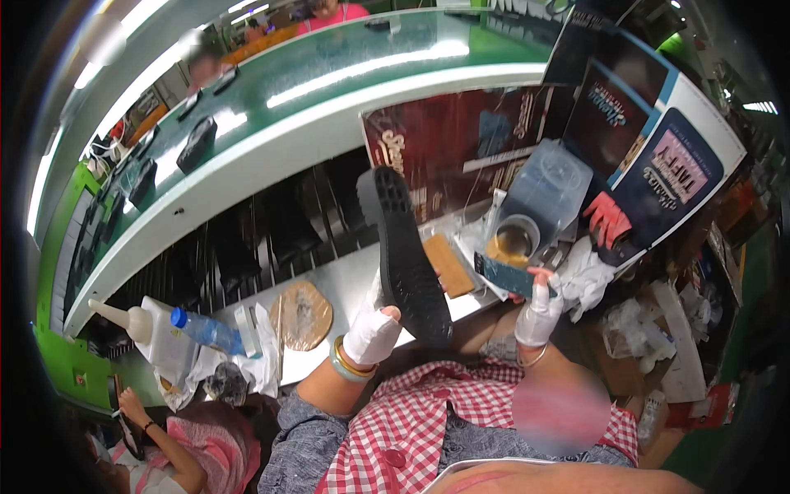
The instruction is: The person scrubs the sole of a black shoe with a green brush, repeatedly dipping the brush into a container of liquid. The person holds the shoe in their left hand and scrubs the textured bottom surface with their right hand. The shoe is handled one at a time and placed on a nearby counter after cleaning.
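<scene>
"Along the counter point(347, 276), what's held?"

"A black sole point(401, 259), tilted, gripped by the left hand point(370, 336)."

"And the right hand point(538, 318)?"

"Closed on a dark strip point(508, 277), near the cup point(515, 237)."

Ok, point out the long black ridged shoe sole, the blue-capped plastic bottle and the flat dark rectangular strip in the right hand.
Long black ridged shoe sole point(404, 257), head view: middle of its tread.
Blue-capped plastic bottle point(214, 332), head view: its body.
Flat dark rectangular strip point(504, 275), head view: its broad face.
</scene>
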Demonstrator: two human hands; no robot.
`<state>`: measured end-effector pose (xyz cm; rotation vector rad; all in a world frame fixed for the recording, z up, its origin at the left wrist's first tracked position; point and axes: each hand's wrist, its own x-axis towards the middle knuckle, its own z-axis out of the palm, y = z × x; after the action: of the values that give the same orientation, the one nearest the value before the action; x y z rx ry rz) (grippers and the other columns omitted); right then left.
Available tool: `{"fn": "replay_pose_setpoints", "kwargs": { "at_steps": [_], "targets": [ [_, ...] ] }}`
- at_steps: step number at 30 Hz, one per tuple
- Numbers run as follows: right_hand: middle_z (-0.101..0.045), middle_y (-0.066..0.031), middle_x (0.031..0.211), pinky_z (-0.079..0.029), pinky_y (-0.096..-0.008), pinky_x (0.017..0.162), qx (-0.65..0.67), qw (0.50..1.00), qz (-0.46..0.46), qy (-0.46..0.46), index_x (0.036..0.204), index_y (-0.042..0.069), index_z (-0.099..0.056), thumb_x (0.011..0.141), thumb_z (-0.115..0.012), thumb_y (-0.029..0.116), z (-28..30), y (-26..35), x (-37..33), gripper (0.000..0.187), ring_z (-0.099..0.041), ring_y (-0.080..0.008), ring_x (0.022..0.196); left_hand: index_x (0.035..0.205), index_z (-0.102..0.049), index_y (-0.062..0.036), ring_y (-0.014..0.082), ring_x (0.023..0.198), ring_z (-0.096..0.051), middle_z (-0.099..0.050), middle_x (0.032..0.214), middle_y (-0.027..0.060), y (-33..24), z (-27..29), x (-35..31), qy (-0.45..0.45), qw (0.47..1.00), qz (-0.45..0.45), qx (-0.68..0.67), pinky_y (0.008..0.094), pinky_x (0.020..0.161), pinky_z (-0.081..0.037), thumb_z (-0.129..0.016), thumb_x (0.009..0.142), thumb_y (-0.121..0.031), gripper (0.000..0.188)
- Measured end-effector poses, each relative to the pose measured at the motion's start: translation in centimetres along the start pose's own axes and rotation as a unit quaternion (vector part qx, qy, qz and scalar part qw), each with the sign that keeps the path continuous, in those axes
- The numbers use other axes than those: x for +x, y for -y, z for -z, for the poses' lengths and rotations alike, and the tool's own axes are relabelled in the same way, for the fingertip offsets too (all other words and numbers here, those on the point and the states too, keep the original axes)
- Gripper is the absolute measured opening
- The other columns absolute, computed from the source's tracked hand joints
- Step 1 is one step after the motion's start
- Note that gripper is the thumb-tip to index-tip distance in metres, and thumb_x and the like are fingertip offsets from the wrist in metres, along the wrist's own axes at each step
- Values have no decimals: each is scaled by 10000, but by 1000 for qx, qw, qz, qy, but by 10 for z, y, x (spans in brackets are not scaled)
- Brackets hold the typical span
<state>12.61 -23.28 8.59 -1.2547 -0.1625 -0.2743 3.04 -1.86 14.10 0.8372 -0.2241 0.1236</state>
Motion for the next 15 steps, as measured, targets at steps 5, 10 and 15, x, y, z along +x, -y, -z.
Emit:
{"fn": "replay_pose_setpoints", "kwargs": {
  "at_steps": [5, 10, 15],
  "targets": [
    [-608, -67, 721, -420, -208, 497, 5, 1000, 9, -16, 957, 9, -547, 959, -457, 228, 8, 3, -7, 237, -576, -118, 555, 1333, -348, -86, 272, 1117, -521, -502, 1233, 156, -71, -32, 108, 100, 990, -86, -46, 418, 986, -395, -552, 868, -357, 576],
    [-602, -62, 712, -425, -206, 498, -15, 999, -10, 37, 963, 17, -546, 955, -470, 243, -2, 1, -19, 240, -577, -114, 551, 1030, -518, -118, 245, 964, -538, -578, 988, 84, -123, 22, 211, -48, 975, -182, -116, 403, 873, -432, -453, 911, -242, 183],
    [-600, -55, 705, -415, -201, 484, -5, 997, -40, 65, 943, 25, -549, 948, -488, 257, -5, -21, -19, 241, -582, -109, 564, 959, -539, -36, 165, 711, -537, -563, 812, 72, -43, -9, 117, -45, 982, -135, 127, 269, 619, -439, -537, 875, -155, 146]
  ]
}}
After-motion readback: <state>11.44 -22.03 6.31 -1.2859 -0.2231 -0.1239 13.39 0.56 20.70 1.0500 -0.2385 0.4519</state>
